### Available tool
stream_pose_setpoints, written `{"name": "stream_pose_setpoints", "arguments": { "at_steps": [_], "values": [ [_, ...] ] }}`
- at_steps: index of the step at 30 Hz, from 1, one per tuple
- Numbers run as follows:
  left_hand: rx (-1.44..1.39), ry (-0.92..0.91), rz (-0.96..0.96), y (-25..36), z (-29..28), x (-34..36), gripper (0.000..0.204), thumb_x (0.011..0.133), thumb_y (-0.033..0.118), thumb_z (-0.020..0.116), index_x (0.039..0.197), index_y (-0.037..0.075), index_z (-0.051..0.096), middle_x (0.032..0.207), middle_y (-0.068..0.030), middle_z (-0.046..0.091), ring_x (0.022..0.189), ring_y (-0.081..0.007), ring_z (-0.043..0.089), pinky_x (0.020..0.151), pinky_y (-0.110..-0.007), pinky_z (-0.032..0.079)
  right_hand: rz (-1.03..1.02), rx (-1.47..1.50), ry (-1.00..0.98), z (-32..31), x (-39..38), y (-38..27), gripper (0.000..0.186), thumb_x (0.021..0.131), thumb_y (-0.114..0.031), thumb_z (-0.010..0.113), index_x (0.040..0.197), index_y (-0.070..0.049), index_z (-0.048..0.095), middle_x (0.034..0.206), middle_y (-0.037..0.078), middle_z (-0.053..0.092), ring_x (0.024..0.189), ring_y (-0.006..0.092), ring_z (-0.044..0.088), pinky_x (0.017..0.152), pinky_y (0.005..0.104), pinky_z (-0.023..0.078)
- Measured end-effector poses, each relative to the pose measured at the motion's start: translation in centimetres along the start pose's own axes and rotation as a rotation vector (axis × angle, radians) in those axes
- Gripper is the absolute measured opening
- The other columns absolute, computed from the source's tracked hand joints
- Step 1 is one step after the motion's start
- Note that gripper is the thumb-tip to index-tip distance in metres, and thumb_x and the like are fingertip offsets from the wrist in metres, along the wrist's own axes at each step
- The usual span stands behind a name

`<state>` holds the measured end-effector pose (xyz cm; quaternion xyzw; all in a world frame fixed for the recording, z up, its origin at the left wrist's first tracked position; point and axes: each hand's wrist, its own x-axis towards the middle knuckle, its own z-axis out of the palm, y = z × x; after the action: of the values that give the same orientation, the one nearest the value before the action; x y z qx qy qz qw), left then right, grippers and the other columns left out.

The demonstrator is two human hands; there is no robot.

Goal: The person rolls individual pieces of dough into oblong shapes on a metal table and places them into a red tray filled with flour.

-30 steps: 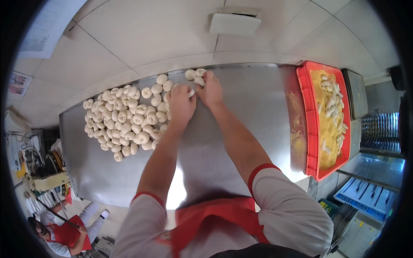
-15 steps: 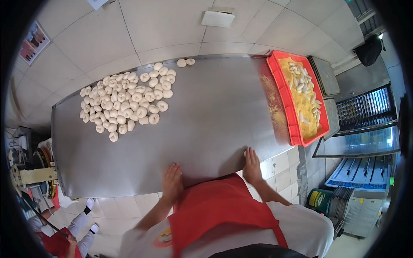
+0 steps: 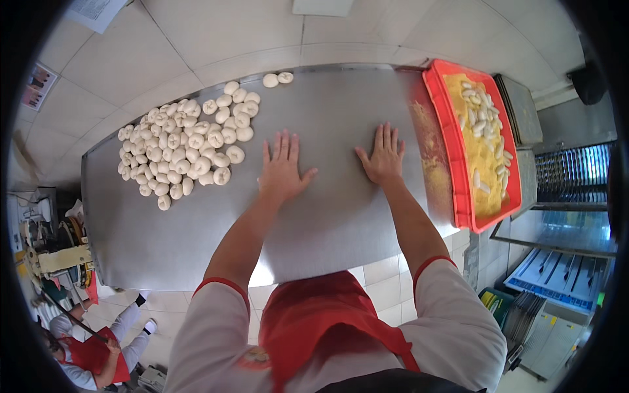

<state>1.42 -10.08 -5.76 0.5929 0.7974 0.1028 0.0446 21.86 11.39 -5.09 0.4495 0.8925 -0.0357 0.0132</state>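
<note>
My left hand point(image 3: 282, 169) lies palm down with fingers spread on the steel table point(image 3: 327, 229), right of a pile of round white dough pieces point(image 3: 173, 147). My right hand point(image 3: 383, 157) is also flat and spread, holding nothing, left of a red tray point(image 3: 463, 190). The tray holds yellow powder point(image 3: 485, 203) with oval white pieces point(image 3: 480, 120) on it. Two dough pieces point(image 3: 277, 79) sit apart at the back edge, beyond my left hand.
Yellow powder dusts the table beside the tray point(image 3: 432, 170). Flat metal pans point(image 3: 517, 111) sit behind it. At the lower left, a seated person in a red apron point(image 3: 88, 357) is by machinery point(image 3: 62, 259). Tiled wall point(image 3: 354, 33) rises behind the table.
My hands left the dough pieces at the back, drew back to the front edge, then reached forward, spreading flat mid-table. One piece fewer shows in the small back group than a second ago.
</note>
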Motion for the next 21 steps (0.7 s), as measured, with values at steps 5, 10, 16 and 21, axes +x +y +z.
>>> {"name": "stream_pose_setpoints", "arguments": {
  "at_steps": [5,10,16,21],
  "values": [
    [-0.044,-0.031,-0.101,1.2,1.2,-9.5,0.09,0.102,0.054,0.055,0.164,-0.006,0.027,0.172,-0.0278,0.023,0.16,-0.0458,0.021,0.13,-0.057,0.015,-0.1,-0.009,0.006,3.1,-10.3,0.3,0.086,0.106,-0.051,0.05,0.166,0.004,0.022,0.175,0.021,0.023,0.162,0.0397,0.02,0.13,0.0575,0.018],
    [-0.165,-0.212,0.042,0.7,-1.6,-19.5,0.065,0.099,0.036,0.067,0.15,0.0,0.05,0.159,-0.0278,0.045,0.149,-0.0441,0.041,0.121,-0.055,0.036,-0.167,0.318,-0.109,0.4,-24.0,0.4,0.071,0.1,-0.041,0.064,0.158,-0.005,0.043,0.157,0.022,0.048,0.147,0.042,0.042,0.121,0.0599,0.031],
    [-0.777,-0.249,-0.04,8.2,-3.6,-10.4,0.054,0.1,0.037,0.069,0.141,0.003,0.06,0.142,-0.0231,0.06,0.133,-0.0425,0.057,0.11,-0.049,0.048,0.512,1.238,-0.197,1.8,-20.0,-1.6,0.046,0.106,-0.048,0.058,0.132,-0.011,0.06,0.127,0.012,0.068,0.108,0.0325,0.065,0.096,0.0505,0.052],
    [-0.709,0.079,0.254,10.2,-6.1,1.4,0.056,0.102,0.033,0.067,0.145,-0.001,0.055,0.145,-0.0276,0.056,0.134,-0.0451,0.056,0.111,-0.05,0.048,0.174,2.745,-0.326,-4.3,-18.5,0.5,0.047,0.112,-0.044,0.046,0.144,-0.011,0.056,0.129,0.013,0.067,0.108,0.0302,0.067,0.095,0.0437,0.055]
  ]
}}
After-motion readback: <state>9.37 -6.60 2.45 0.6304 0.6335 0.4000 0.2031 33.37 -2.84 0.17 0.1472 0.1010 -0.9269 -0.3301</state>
